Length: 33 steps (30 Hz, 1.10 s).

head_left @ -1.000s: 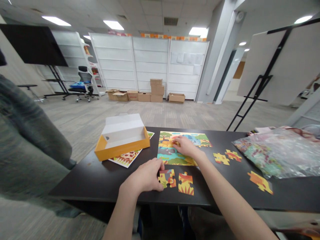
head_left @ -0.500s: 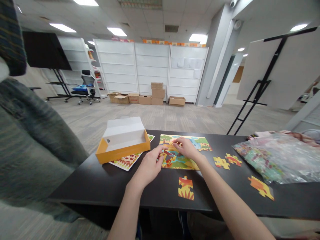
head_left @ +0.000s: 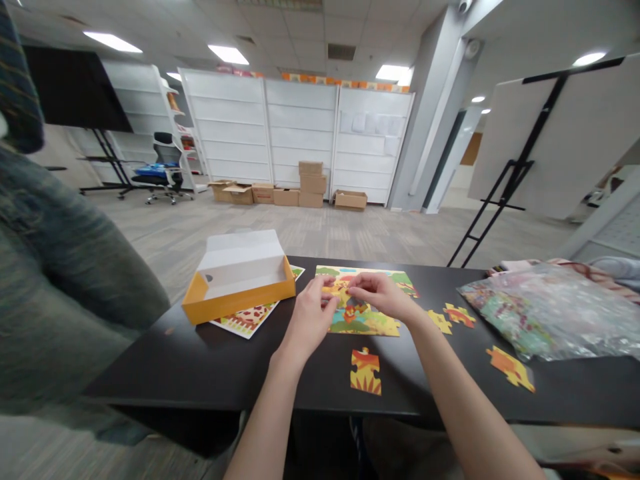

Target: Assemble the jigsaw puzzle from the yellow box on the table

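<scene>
A partly assembled jigsaw puzzle (head_left: 360, 325) with a colourful animal scene lies on the black table, under both hands. My left hand (head_left: 313, 310) is over its left side, fingers curled around the edge of a yellow puzzle piece (head_left: 342, 288). From the right, my right hand (head_left: 383, 295) pinches the same piece between thumb and fingers. The fingers partly cover this piece, and how it sits against its neighbours is hard to see. Nearer me lies a loose red-and-yellow piece (head_left: 365, 373).
More loose pieces (head_left: 459, 316) and an orange one (head_left: 511, 369) lie to the right, beside a clear plastic bag (head_left: 555, 310). On the left, an open yellow box (head_left: 240, 303) rests on a giraffe-patterned card (head_left: 247, 321). A person in jeans (head_left: 75, 267) stands beyond the table's left end.
My left hand has shifted up and closer to my right hand. The picture piece that was tilted by my left fingers now looks flat in the puzzle. The view has turned slightly.
</scene>
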Each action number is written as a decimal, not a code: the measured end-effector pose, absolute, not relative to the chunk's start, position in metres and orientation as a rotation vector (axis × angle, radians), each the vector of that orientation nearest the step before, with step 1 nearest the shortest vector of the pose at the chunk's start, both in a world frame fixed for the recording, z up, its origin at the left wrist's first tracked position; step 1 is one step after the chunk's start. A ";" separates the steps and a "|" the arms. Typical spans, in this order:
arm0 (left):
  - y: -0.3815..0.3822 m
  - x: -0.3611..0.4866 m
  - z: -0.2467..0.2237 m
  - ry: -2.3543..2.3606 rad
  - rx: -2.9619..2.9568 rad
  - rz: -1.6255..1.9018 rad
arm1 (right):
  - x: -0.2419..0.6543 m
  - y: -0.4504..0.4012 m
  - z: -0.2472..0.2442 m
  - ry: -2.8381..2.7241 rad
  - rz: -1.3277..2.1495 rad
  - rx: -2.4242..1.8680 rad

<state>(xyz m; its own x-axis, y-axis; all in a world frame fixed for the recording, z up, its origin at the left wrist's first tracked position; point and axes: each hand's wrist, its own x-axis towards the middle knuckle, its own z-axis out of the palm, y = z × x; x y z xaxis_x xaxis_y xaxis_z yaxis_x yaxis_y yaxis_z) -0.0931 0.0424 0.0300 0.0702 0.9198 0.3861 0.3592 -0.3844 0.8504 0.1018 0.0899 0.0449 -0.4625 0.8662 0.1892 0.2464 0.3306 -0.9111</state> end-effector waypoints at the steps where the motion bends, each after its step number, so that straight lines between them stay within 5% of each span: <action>1: 0.042 -0.093 0.030 1.263 1.826 1.306 | 0.107 0.088 0.045 -1.872 1.095 -1.018; 15: 0.034 -0.082 0.026 1.293 2.103 1.023 | 0.135 0.053 0.037 -1.669 1.047 -1.173; 33: 0.029 -0.084 0.018 1.250 2.372 1.106 | 0.139 0.044 0.044 -1.661 1.221 -1.137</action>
